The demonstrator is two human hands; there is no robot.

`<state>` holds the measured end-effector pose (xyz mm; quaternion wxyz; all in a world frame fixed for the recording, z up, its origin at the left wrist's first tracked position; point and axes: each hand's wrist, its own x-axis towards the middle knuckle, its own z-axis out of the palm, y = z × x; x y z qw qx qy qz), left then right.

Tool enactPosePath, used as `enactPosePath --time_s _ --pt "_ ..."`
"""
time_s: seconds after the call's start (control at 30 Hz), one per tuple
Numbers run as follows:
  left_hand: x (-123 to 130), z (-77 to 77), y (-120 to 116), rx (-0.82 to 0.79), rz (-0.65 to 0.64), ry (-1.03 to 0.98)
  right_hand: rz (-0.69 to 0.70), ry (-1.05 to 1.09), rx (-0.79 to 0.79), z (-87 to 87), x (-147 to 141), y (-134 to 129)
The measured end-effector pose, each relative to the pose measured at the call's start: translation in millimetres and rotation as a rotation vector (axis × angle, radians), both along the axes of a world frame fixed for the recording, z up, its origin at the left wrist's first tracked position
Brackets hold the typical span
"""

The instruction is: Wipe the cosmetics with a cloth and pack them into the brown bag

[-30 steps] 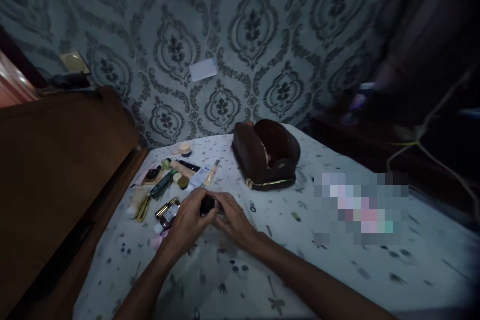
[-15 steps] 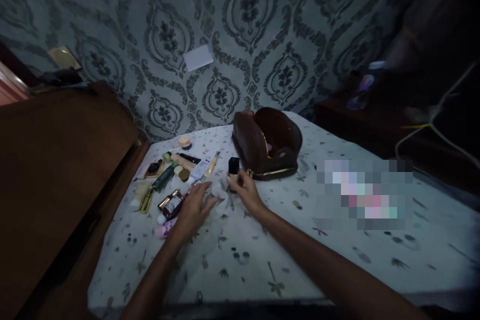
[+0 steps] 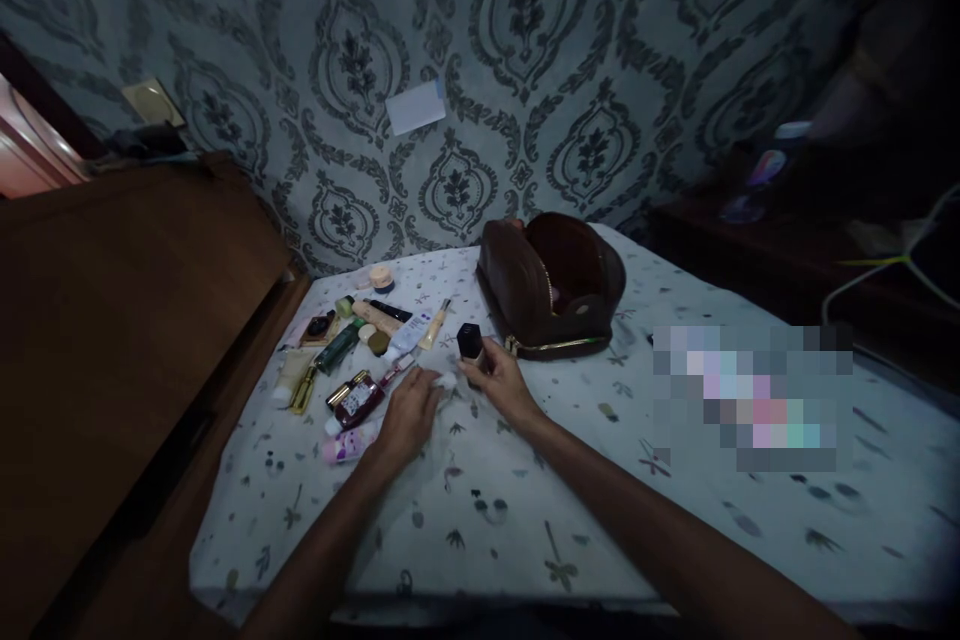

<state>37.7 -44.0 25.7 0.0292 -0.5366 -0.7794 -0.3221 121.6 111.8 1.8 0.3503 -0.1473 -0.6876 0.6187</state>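
My right hand (image 3: 507, 386) is wrapped round a small cosmetic bottle (image 3: 470, 344) with a black cap and a beige body, held upright. It looks like foundation. My left hand (image 3: 411, 414) is closed, its fingertips pinching a crumpled white tissue (image 3: 448, 382) beside the bottle. Left of that hand lie a dark red bottle (image 3: 358, 401), a purple and pink tube (image 3: 349, 444) and several other cosmetics, among them a dark green tube (image 3: 339, 347). Behind my right hand sits a brown cosmetic bag (image 3: 517, 280), unzipped, its inside mostly dark.
The sheet (image 3: 525, 510) under everything is white with a printed pattern. A brown wooden panel (image 3: 142, 290) rises on the left, with patterned wallpaper (image 3: 457, 190) behind. At right are a blurred-out patch (image 3: 750, 400) and a plastic bottle (image 3: 765, 170) on a dark surface.
My left hand's spread fingers have closed onto the tissue. The right hand has kept hold of the bottle, and the whole view has shifted slightly.
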Motion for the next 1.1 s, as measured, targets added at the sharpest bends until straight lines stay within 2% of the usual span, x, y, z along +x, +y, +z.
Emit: enactPosePath --time_s 0.13,0.2,0.27,0.37,0.5,0.6,0.73,0.87,1.0,1.1 --pt "4.7 28.8 2.9 0.177 0.041 -0.07 0.042 -0.026 0.054 2.2 3.3 -5.0" --pt "9.0 42.1 9.7 0.189 0.005 -0.038 0.062 -0.041 0.079 4.0 5.7 -7.8" --pt "11.6 48.2 19.5 0.135 -0.023 0.053 0.073 -0.033 0.094 5.4 7.4 -9.3" --pt "10.8 44.2 34.8 0.03 -0.021 0.179 0.073 0.01 0.112 6.6 8.4 -8.1" --pt "5.2 33.8 46.3 0.006 0.012 0.211 0.095 0.042 0.155 8.1 10.3 -5.7" --pt "0.9 31.8 48.7 0.032 0.021 0.157 0.096 0.024 0.194 7.3 10.8 -6.0" --pt "-2.1 33.5 50.7 0.062 0.014 0.049 0.017 -0.007 0.298 4.2 9.0 -5.6" --pt "0.6 33.6 51.7 0.058 0.067 -0.02 -0.034 -0.071 0.379 4.1 8.6 -5.3" --pt "5.3 29.1 50.7 0.086 0.085 -0.08 -0.092 -0.14 0.43 3.0 7.8 -6.1" --pt "7.0 24.0 49.9 0.111 0.086 -0.116 -0.103 -0.115 0.44 -0.4 7.4 -6.3"
